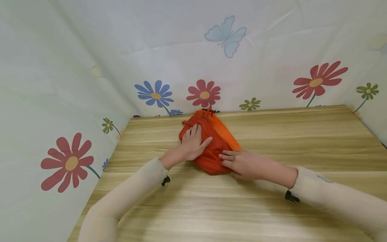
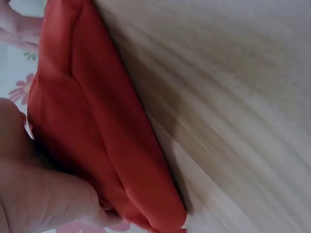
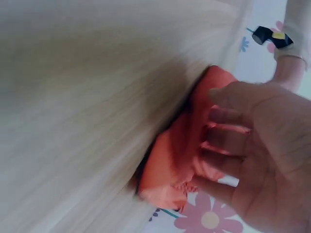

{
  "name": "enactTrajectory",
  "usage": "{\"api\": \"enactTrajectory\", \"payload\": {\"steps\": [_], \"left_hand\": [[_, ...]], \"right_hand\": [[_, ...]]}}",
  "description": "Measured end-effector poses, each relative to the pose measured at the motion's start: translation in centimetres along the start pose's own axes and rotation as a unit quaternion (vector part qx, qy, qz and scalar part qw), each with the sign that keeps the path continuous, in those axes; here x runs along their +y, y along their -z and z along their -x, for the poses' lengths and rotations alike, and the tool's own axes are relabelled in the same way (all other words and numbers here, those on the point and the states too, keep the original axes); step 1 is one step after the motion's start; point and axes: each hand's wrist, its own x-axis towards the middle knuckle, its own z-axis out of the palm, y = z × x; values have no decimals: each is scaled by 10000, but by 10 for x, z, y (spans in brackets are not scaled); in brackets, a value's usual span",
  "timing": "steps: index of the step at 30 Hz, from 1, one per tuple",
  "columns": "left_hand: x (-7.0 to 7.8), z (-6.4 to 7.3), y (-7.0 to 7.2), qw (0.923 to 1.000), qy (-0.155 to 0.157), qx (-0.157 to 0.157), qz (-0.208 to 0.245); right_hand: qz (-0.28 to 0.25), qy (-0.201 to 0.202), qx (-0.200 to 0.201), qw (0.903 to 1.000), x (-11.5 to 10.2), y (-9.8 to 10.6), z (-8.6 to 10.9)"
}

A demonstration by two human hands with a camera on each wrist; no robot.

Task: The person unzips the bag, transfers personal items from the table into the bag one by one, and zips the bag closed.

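Observation:
A red cloth bag [image 1: 211, 158] with a bright orange side [image 1: 225, 131] lies on the wooden table, dark cord showing at its far tip. On its upper left part rests my left hand [image 1: 192, 143], fingers extended and thumb spread away. My right hand [image 1: 246, 164] touches the lower right edge with its fingertips. In the left wrist view, the red fabric [image 2: 97, 116] bulges beside the left hand [image 2: 43, 194]. The right wrist view has the right hand [image 3: 272, 141] with fingers spread along the bag [image 3: 170, 155], the palm off it.
The wood-grain table [image 1: 302, 141] runs back to a white cloth wall [image 1: 272, 74] printed with flowers and a butterfly. Another cloth wall [image 1: 45, 101] borders the left side. The bag's far tip is close to the table's back edge. Black clips hang at both sleeve cuffs.

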Motion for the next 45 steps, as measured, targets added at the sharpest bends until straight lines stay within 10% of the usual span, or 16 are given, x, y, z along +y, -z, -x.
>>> {"api": "enactTrajectory", "payload": {"steps": [4, 8, 12, 16, 22, 29, 38, 45], "left_hand": [[-18, 4, 6, 9969, -571, 65, -542], [-61, -9, 17, 9755, -1849, 393, -1128], [-96, -29, 23, 9464, -2859, 432, -1440], [-106, -44, 20, 9386, -3219, -26, -1238], [-104, -47, 9, 9483, -3072, -422, -680], [-80, -33, -4, 9646, -2584, -314, -418], [20, -2, -32, 9919, -866, -209, -904], [74, 8, -32, 9942, -292, -316, -988]], "right_hand": [[-404, -577, 636, 9955, -3, 2, 3], [-1127, -1462, 1455, 9720, -12, 5, -14], [-1488, -2195, 1406, 9539, -25, 3, -42], [-1650, -2709, 1158, 9413, -34, -7, -68], [-1455, -2902, 946, 9411, -30, -21, -76], [-1283, -1814, 1127, 9685, 7, -27, -46], [-1102, -408, 496, 9918, 88, -16, 21], [-1778, -534, 134, 9825, 110, -3, 54]]}}
